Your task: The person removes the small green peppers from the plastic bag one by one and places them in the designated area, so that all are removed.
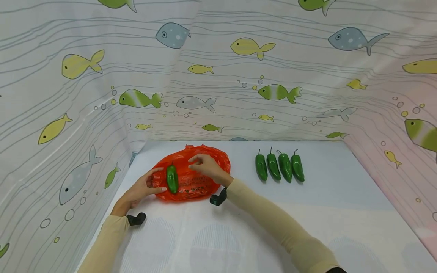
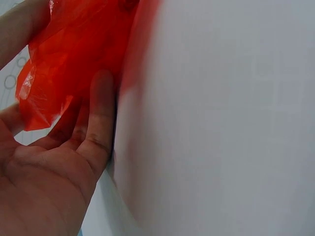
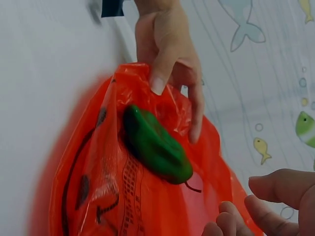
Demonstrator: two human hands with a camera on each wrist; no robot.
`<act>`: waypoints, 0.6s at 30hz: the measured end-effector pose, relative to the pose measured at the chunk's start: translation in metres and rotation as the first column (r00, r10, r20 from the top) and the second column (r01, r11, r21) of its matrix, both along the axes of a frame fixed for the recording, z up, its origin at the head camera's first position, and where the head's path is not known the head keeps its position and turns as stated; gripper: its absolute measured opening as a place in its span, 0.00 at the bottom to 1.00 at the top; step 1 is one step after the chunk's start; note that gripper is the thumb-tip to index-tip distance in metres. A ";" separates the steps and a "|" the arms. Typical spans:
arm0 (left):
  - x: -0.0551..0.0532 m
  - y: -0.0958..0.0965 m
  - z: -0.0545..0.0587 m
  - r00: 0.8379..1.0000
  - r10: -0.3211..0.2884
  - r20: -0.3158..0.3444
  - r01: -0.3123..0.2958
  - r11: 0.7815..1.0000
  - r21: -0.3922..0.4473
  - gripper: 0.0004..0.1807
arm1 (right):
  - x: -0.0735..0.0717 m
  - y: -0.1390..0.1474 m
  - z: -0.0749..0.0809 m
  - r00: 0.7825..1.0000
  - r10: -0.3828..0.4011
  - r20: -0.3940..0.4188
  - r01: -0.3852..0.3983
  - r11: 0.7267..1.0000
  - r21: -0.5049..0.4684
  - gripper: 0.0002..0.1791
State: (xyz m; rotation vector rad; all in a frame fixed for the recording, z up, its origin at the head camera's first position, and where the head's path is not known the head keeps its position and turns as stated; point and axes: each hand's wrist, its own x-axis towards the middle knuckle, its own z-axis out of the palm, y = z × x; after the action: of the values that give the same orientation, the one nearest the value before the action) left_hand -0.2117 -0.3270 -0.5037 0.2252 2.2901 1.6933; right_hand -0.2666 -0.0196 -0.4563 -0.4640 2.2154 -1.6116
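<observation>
A red plastic bag point(image 1: 191, 174) with dark print lies on the table at the left. One green chili pepper point(image 1: 172, 179) with a thin stem rests on the bag, between the two hands. My left hand point(image 1: 140, 189) is at the bag's left edge, thumb and fingers spread apart and touching the plastic; in the left wrist view, red plastic partly covers its fingers. Over the bag's right part is my right hand point(image 1: 206, 167), fingers loosely bent, holding nothing. The right wrist view shows the pepper point(image 3: 156, 145) apart from the right fingers.
Several green chili peppers point(image 1: 280, 167) lie side by side in a row at the back right of the white table point(image 1: 327, 212). A curtain point(image 1: 222, 83) with printed fish hangs behind the table and along both sides.
</observation>
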 end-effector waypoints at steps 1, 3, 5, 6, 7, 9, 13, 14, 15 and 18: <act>0.000 0.000 0.000 1.000 0.000 0.001 0.000 1.000 0.002 0.48 | 0.000 -0.003 -0.001 1.000 0.006 0.000 -0.006 1.000 0.007 0.21; 0.000 0.000 0.000 1.000 -0.002 0.002 0.002 1.000 0.005 0.48 | -0.001 -0.008 -0.002 1.000 0.017 0.008 -0.017 1.000 0.005 0.21; 0.000 -0.001 -0.001 1.000 -0.004 0.002 0.004 1.000 0.011 0.48 | -0.001 -0.013 -0.003 0.999 0.026 0.020 -0.026 1.000 -0.002 0.22; 0.000 -0.001 -0.001 1.000 -0.006 0.001 0.006 1.000 0.015 0.48 | -0.001 -0.015 -0.004 0.999 0.032 0.028 -0.031 0.999 -0.009 0.21; 0.000 -0.001 -0.001 1.000 -0.008 0.000 0.008 1.000 0.018 0.48 | -0.002 -0.018 -0.004 0.999 0.035 0.038 -0.034 0.999 -0.018 0.22; 0.000 -0.001 -0.002 1.000 -0.013 -0.001 0.013 1.000 0.026 0.48 | -0.002 -0.022 -0.005 0.997 0.042 0.059 -0.040 0.999 -0.037 0.23; 0.000 -0.002 -0.001 1.000 -0.021 -0.004 0.021 0.999 0.035 0.48 | -0.003 -0.032 -0.006 0.993 0.044 0.113 -0.038 0.998 -0.057 0.23; 0.000 -0.001 -0.001 1.000 -0.023 -0.004 0.023 0.999 0.035 0.48 | -0.004 -0.035 -0.007 0.991 0.042 0.130 -0.035 0.998 -0.061 0.23; -0.001 -0.001 -0.001 1.000 -0.025 -0.005 0.025 0.999 0.035 0.48 | -0.004 -0.038 -0.007 0.988 0.042 0.148 -0.033 0.997 -0.066 0.22; -0.002 -0.001 -0.001 1.000 -0.025 -0.005 0.026 0.999 0.035 0.48 | -0.005 -0.044 -0.007 0.979 0.044 0.200 -0.027 0.996 -0.085 0.21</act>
State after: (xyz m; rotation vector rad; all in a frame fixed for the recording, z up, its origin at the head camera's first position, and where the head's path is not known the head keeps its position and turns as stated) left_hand -0.2133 -0.3281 -0.5045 0.2645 2.2519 1.7235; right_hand -0.2719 -0.0633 -0.4633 -0.3429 1.9877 -1.6565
